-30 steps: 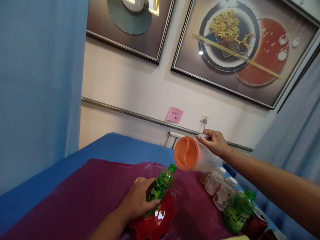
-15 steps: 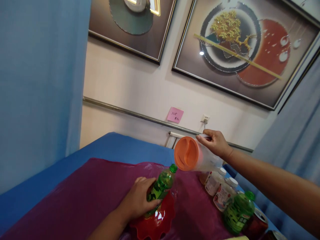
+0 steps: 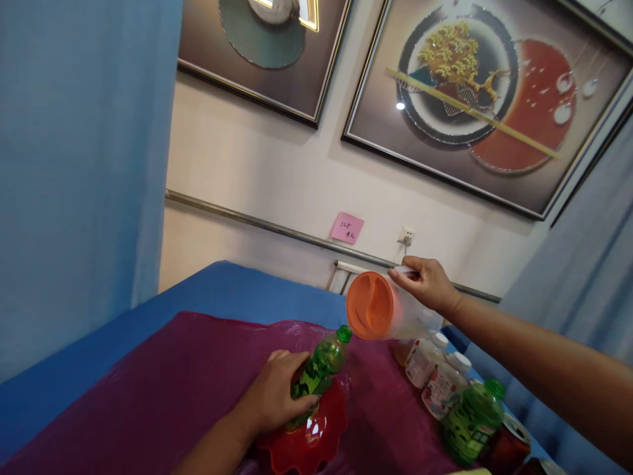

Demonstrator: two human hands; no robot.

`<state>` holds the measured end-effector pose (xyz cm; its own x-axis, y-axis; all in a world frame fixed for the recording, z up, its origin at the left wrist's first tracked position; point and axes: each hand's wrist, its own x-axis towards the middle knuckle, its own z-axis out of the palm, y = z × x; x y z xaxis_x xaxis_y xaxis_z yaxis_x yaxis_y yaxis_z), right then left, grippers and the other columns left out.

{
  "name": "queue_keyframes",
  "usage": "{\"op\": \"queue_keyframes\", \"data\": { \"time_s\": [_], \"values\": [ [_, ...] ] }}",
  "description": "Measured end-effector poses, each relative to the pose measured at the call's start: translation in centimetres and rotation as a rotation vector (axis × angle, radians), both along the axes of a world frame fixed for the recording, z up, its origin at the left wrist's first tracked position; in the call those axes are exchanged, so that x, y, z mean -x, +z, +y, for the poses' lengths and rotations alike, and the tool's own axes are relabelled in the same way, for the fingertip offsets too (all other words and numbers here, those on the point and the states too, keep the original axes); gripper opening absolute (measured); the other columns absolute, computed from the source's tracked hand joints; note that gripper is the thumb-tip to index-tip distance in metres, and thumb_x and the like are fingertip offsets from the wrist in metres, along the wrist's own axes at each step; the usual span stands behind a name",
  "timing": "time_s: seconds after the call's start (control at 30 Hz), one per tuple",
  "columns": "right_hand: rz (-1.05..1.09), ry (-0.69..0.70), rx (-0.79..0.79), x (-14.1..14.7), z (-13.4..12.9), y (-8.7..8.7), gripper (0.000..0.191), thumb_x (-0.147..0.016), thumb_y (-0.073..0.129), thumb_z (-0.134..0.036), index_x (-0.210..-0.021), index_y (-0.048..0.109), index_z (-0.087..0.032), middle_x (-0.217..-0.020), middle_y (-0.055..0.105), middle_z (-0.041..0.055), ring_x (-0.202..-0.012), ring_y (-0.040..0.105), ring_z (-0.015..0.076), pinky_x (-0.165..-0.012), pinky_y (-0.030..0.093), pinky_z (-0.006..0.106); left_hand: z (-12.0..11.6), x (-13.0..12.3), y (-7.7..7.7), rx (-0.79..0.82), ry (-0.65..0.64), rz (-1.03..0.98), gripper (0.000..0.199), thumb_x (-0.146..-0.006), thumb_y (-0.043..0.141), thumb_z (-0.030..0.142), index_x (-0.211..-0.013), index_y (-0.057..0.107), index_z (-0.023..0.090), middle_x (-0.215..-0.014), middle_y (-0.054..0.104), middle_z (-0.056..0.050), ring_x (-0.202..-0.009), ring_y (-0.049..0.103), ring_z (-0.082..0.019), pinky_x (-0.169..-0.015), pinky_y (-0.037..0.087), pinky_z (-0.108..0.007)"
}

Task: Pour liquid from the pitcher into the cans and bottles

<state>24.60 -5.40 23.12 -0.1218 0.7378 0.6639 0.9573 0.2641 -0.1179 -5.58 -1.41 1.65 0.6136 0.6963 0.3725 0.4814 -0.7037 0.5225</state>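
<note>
My left hand [image 3: 277, 394] is wrapped round a green plastic bottle [image 3: 324, 363], which leans to the right over a red wavy-edged bowl [image 3: 326, 432]. Up and to the right, my right hand [image 3: 425, 282] grips the handle of a clear pitcher [image 3: 408, 313] with an orange lid [image 3: 370, 305]. The pitcher is tipped on its side, its lid facing left, just above the bottle's green top. No stream of liquid can be made out between them.
On the purple cover [image 3: 198, 369] at the right stand white-capped bottles [image 3: 440, 392], another green bottle [image 3: 472, 422] and a dark red can [image 3: 507, 445]. Blue curtains hang on both sides. A rail [image 3: 257, 227] crosses the wall behind.
</note>
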Motion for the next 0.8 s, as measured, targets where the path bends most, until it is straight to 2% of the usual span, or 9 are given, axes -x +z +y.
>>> {"op": "queue_keyframes", "data": {
  "time_s": [0.17, 0.37, 0.67, 0.8],
  "values": [
    [-0.005, -0.003, 0.001, 0.27, -0.15, 0.16, 0.050, -0.084, 0.054, -0.061, -0.058, 0.030, -0.025, -0.050, 0.033, -0.0060, -0.048, 0.033, 0.0108, -0.050, 0.026, 0.026, -0.09, 0.00, 0.05, 0.017, 0.013, 0.003, 0.051, -0.068, 0.078, 0.039, -0.114, 0.064, 0.023, -0.104, 0.071, -0.006, -0.095, 0.059, -0.028, -0.091, 0.041, -0.042],
    [-0.012, -0.002, 0.009, 0.51, -0.33, 0.34, 0.050, -0.084, 0.054, -0.060, -0.057, 0.030, -0.025, -0.050, 0.033, -0.0059, -0.048, 0.033, 0.0107, -0.050, 0.026, 0.026, -0.08, 0.06, 0.18, 0.008, -0.003, 0.008, 0.042, -0.068, 0.077, 0.040, -0.105, 0.066, 0.024, -0.099, 0.071, -0.004, -0.091, 0.059, -0.026, -0.086, 0.041, -0.039],
    [-0.010, -0.003, 0.014, 0.32, -0.27, 0.25, 0.051, -0.084, 0.055, -0.061, -0.058, 0.031, -0.024, -0.051, 0.033, -0.0059, -0.049, 0.033, 0.0108, -0.051, 0.026, 0.026, -0.17, 0.09, 0.16, 0.027, -0.001, -0.006, 0.048, -0.068, 0.077, 0.040, -0.111, 0.066, 0.024, -0.102, 0.071, -0.004, -0.093, 0.059, -0.027, -0.088, 0.040, -0.040],
    [-0.016, 0.007, 0.009, 0.54, -0.34, 0.29, 0.051, -0.085, 0.054, -0.061, -0.058, 0.031, -0.024, -0.051, 0.033, -0.0058, -0.049, 0.033, 0.0108, -0.050, 0.025, 0.026, -0.19, 0.11, 0.09, 0.017, -0.014, -0.024, 0.041, -0.070, 0.075, 0.040, -0.107, 0.066, 0.025, -0.099, 0.071, -0.003, -0.091, 0.059, -0.026, -0.086, 0.040, -0.040]
  ]
}}
